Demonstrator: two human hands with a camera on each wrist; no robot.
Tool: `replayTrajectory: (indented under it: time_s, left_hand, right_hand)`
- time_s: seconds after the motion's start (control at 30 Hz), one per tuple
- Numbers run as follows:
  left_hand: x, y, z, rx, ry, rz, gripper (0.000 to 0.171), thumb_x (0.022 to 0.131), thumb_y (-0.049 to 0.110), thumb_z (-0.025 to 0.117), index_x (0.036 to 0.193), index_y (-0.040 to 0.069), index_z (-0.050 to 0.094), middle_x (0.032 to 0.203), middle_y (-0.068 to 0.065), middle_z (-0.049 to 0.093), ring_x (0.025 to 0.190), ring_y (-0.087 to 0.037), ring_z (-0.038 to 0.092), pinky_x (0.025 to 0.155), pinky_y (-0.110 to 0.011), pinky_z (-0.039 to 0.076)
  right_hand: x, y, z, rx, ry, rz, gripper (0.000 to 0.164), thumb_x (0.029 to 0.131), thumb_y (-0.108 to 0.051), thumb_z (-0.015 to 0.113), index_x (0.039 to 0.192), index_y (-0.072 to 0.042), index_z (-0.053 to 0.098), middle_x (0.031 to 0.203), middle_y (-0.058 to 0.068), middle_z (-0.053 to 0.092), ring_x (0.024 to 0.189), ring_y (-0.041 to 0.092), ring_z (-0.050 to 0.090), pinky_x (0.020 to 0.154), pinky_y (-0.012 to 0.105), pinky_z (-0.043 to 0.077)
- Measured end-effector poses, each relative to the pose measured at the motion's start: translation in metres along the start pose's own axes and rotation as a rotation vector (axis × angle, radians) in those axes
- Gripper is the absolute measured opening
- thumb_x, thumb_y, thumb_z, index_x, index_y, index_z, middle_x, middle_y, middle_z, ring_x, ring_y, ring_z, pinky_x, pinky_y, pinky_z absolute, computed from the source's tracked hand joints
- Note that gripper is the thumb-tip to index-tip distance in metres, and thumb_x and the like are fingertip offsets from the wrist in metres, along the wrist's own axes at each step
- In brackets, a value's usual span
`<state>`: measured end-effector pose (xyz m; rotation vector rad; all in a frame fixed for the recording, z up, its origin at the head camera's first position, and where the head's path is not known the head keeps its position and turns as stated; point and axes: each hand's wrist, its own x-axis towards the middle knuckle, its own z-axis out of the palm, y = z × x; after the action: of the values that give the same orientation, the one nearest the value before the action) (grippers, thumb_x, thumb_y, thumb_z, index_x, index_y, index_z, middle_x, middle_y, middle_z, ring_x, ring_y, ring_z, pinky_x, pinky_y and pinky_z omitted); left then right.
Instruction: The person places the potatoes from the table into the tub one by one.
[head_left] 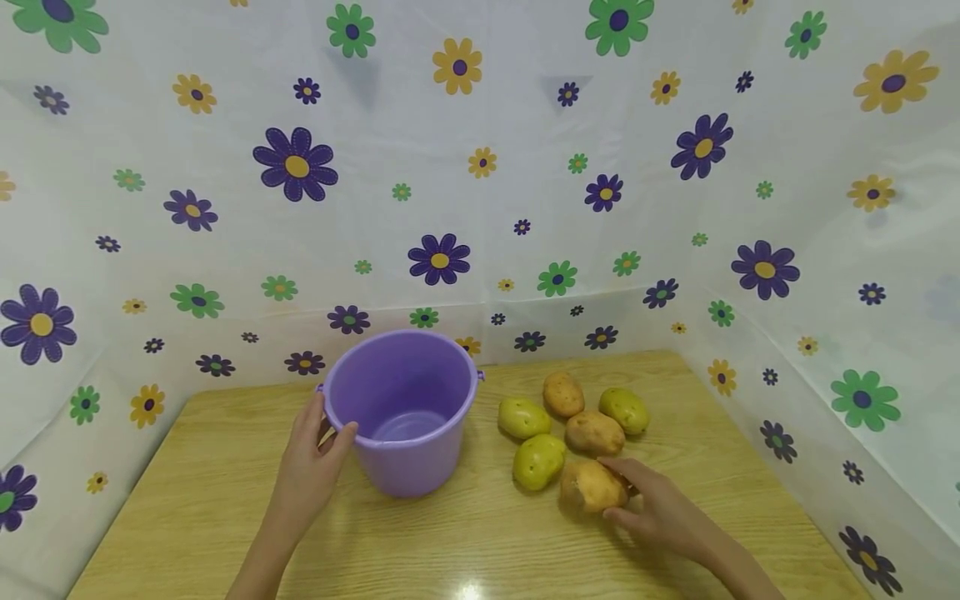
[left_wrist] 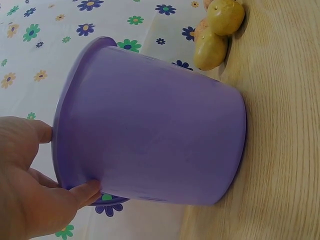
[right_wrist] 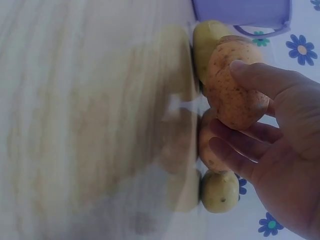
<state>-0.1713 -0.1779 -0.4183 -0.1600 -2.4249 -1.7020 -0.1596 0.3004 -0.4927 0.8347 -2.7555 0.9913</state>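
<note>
A purple bucket (head_left: 412, 462) stands upright on the wooden table, its mouth tilted toward me in the head view. My left hand (head_left: 311, 462) grips its rim at the near left side; the left wrist view shows thumb and fingers pinching the rim. My right hand (head_left: 660, 508) holds a brown potato (head_left: 592, 486) between thumb and fingers. In the right wrist view this potato (right_wrist: 235, 90) appears raised off the tabletop. Behind it lie two more brown potatoes (head_left: 595, 432) and three greenish-yellow potatoes (head_left: 539, 462), grouped right of the bucket.
A white sheet with printed flowers (head_left: 480, 192) hangs behind the wooden table (head_left: 450, 550) and along both its sides. The bucket's handle (right_wrist: 265, 32) hangs down on its far side, seen in the right wrist view.
</note>
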Motion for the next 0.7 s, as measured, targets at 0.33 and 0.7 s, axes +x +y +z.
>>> replayTrajectory:
  time_s: [0.33,0.7]
  left_hand:
    - [0.000,-0.002,0.001,-0.014,0.006,0.033,0.075,0.107,0.016,0.058,0.165,0.003,0.013,0.167,-0.025,0.013,0.149,-0.046,0.029,0.113,-0.028,0.040]
    - [-0.001,0.001,0.001,0.003,0.004,0.041,0.075,0.108,0.016,0.058,0.165,0.002,0.012,0.166,-0.027,0.014,0.149,-0.047,0.029,0.113,-0.031,0.040]
  right_hand:
    - [0.005,-0.006,-0.014,-0.009,0.034,-0.042,0.065,0.088,-0.020,0.085,0.140,0.005,0.056,0.122,0.011,0.067,0.097,0.004,0.061,0.077,0.029,0.063]
    - [0.014,-0.014,-0.029,0.022,0.007,-0.038,0.063,0.092,-0.020,0.082,0.141,0.008,0.053,0.123,0.012,0.067,0.097,0.007,0.062,0.079,0.026,0.063]
